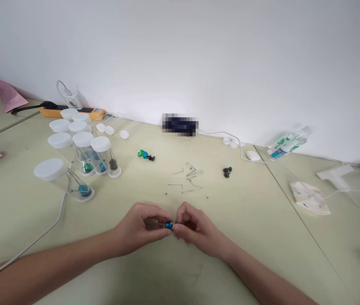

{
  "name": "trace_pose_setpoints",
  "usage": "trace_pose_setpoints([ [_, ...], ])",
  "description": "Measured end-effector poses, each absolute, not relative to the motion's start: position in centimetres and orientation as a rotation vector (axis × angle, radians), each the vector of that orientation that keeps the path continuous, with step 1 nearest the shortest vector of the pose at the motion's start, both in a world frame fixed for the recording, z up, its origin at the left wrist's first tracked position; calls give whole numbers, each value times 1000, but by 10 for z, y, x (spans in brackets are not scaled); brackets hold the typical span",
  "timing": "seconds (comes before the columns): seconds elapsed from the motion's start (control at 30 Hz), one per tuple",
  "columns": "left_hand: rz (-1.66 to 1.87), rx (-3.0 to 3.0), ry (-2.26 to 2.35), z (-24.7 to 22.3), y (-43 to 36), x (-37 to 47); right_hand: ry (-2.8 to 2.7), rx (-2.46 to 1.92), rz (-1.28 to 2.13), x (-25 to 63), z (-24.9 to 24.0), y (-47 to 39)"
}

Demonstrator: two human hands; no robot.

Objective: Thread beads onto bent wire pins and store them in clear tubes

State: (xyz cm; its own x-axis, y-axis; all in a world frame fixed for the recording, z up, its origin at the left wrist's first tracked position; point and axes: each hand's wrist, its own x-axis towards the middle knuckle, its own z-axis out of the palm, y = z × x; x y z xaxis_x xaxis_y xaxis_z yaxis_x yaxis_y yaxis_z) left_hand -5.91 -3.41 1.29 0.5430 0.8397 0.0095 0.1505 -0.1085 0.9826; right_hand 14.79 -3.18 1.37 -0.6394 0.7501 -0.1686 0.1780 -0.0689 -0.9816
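My left hand (144,226) pinches a small shiny blue metal part (169,225) between thumb and fingertips. A thin metal rod (155,223) runs from this part back into the palm. My right hand (195,228) is closed at the part's right end, thumb and fingers pressed together; whatever they grip is hidden. Beyond the hands lie several bent metal rods and hex keys (176,184). Two tiny dark pieces flank them, one at the left (166,194) and one at the right (207,197). Farther back sit green, blue and black metal parts (145,155) and a cluster of black parts (227,172).
At the left stand several clear tubes with white caps (50,169), metal parts inside. An orange power strip (97,113) lies behind them. A white cable (57,218) crosses near my left arm. A plastic bottle (289,143) and a crumpled wrapper (309,198) lie at the right.
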Motion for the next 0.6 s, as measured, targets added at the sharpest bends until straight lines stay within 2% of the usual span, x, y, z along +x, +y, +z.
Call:
trace_pose_setpoints([
  [0.6,730,1596,852,19,-35,-59,-1744,-1001,1752,147,15,-33],
])
